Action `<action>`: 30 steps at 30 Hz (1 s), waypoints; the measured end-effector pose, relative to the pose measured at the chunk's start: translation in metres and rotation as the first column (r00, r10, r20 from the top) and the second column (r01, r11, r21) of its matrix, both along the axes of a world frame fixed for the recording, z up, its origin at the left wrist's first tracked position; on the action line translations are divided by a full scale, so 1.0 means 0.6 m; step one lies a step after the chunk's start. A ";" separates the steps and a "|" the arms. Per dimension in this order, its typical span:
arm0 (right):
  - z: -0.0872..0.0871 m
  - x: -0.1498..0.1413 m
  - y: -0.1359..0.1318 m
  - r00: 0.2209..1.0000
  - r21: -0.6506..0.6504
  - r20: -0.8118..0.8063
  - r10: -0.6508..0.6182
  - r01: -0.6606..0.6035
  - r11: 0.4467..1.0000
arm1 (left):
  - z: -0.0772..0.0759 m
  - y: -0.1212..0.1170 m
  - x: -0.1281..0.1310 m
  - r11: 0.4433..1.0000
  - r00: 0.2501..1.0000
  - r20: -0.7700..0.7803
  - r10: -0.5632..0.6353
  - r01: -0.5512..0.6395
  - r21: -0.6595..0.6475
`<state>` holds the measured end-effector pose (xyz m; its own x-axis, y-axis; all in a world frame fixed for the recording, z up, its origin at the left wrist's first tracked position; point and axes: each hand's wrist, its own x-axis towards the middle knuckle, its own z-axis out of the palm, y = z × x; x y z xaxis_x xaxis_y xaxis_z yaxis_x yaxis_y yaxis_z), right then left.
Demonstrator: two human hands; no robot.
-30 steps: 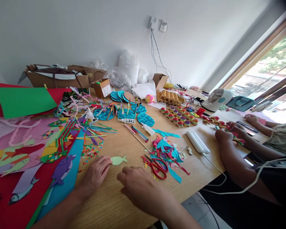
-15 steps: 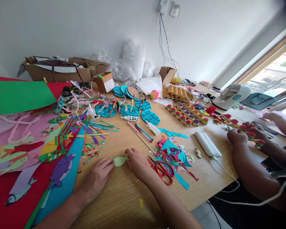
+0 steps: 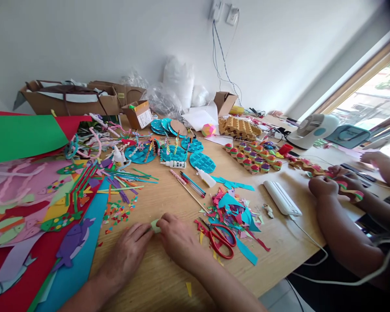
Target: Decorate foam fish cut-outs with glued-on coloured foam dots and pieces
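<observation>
A small light green paper fish (image 3: pixel 155 225) lies on the wooden table between my two hands, mostly hidden by fingers. My left hand (image 3: pixel 131 247) rests on the tabletop with its fingers together, fingertips pressing the paper's left end. From the right, my right hand (image 3: pixel 175 234) closes over the tail end, its thumb and fingertips gripping the paper. Red-handled scissors (image 3: pixel 221 245) lie to the right of that hand, beside a heap of coloured paper scraps (image 3: pixel 235 208). Small cut paper bits (image 3: pixel 118 210) are scattered beyond my left hand.
Paper fish on coloured sheets (image 3: pixel 73 242) cover the left side. Glue bottles (image 3: pixel 205 177), pens (image 3: pixel 193 184) and blue painted trays (image 3: pixel 202 162) stand farther back. On the right are a white power strip (image 3: pixel 282 198), painted egg cartons (image 3: pixel 251 158) and another person's hands (image 3: pixel 325 186).
My right hand has moved left, towards my left hand, covering more of the green paper fish. The view has shifted slightly. The other person's hands have lowered the painted carton strip a little.
</observation>
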<state>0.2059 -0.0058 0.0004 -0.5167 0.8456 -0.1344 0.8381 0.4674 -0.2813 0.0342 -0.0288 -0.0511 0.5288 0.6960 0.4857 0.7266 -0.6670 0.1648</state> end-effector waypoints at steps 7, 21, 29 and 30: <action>-0.012 -0.004 -0.003 0.999 0.027 -0.022 0.033 -0.033 0.999 | -0.001 0.000 0.001 0.999 1.000 -0.014 0.009 -0.008 0.036; -0.018 0.010 0.010 1.000 0.011 -0.004 0.015 -0.015 1.000 | -0.011 -0.005 0.006 0.995 0.993 -0.111 0.049 -0.038 0.096; 0.037 0.084 0.069 0.971 0.029 -0.067 -0.231 0.233 0.972 | -0.031 -0.007 0.000 0.992 0.993 -0.093 0.072 -0.062 0.110; 0.039 0.093 0.075 0.965 0.042 -0.061 -0.254 0.256 0.966 | -0.032 -0.007 -0.001 0.992 0.994 -0.088 0.071 -0.061 0.114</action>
